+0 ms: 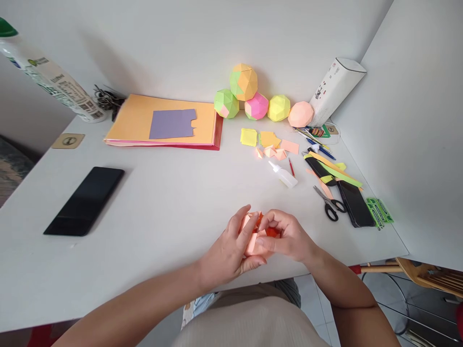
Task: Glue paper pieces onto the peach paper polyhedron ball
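Note:
Near the table's front edge, both my hands close around a folded paper piece [255, 239] in peach and orange. My left hand [229, 248] cups it from the left and below. My right hand [285, 236] grips it from the right, fingers curled over its top. Much of the piece is hidden by my fingers. Beyond my hands lie a small white glue bottle [283, 174] and several small folded paper units [270, 152]. Several paper balls [256, 96] in yellow, green, pink and peach line the wall at the back.
A black phone [85, 200] lies at the left. A stack of coloured paper [162, 121] sits at the back, beside a tall bottle [50, 77] and keys [107, 100]. Scissors [329, 203], another phone [355, 203], pens and paper strips crowd the right edge. A white box [337, 87] leans in the corner.

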Tool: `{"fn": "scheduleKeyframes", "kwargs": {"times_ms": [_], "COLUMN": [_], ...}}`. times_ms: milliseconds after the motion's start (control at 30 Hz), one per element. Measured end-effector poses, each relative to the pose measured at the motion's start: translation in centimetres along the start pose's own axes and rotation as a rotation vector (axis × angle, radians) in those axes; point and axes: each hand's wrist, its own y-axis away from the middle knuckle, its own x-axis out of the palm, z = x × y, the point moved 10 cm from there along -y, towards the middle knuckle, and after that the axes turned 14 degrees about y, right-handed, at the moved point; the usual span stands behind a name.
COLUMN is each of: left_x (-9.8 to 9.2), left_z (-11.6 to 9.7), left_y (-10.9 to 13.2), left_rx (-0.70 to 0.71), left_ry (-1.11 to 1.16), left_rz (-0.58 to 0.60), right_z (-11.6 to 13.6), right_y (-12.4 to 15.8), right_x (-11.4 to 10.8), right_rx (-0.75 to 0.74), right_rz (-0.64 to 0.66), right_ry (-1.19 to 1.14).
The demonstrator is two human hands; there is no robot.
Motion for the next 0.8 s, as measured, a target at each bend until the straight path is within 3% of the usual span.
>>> {"fn": "scheduleKeyframes", "kwargs": {"times_ms": [467, 633, 800], "left_x": [0.2, -0.6, -0.5], "left_z": [0.1, 0.9, 2.4], "left_y": [0.0, 0.0, -0.2], "left_rx": [0.027, 0.024, -0.049], "left_ry": [0.067, 0.228, 0.404], "left_rz": [-0.021, -0.097, -0.064], "right_z": [0.6, 0.2, -0.5], "right_y": [0.1, 0.0, -0.2], "right_x": [-0.3, -0.7, -1.0], "right_rx": [-0.039, -0.028, 0.0], "right_rz": [-0.059, -0.086, -0.082], "right_ry": [0.034, -0.024, -0.055]}}
